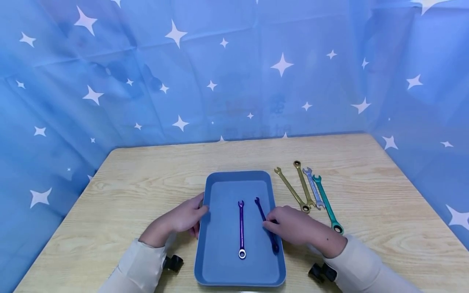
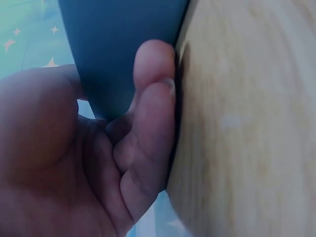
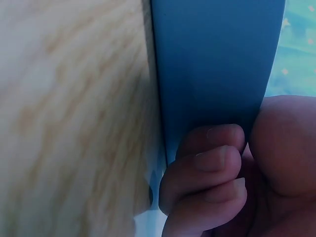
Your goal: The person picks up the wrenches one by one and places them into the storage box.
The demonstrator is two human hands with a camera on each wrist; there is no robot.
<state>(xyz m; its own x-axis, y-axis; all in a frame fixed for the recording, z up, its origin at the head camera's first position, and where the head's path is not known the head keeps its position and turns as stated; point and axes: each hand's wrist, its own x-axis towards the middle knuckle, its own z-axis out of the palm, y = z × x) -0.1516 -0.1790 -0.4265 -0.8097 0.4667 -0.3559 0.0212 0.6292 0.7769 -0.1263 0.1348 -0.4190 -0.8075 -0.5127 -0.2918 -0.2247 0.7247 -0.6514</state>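
Note:
A blue-grey tray (image 1: 223,268) lies lengthwise on the table, and my left hand (image 1: 185,217) grips its left rim. The thumb is over the rim; in the left wrist view, fingers (image 2: 154,118) curl against the outer wall. A purple combination wrench (image 1: 241,230) lies mid-tray. Across the right rim reaches my right hand (image 1: 291,224), thumb and index finger pinching a dark blue-purple wrench (image 1: 260,208) along the tray's right side. My hand hides part of that wrench. In the right wrist view, the other fingers (image 3: 205,180) are curled outside the tray wall.
Right of the tray lie two gold wrenches (image 1: 289,188) close together, a silvery-blue wrench (image 1: 314,189) and a green wrench (image 1: 326,201). They rest on the light wooden table (image 1: 154,171). A blue star-patterned cloth (image 1: 234,73) hangs behind the table and along its sides.

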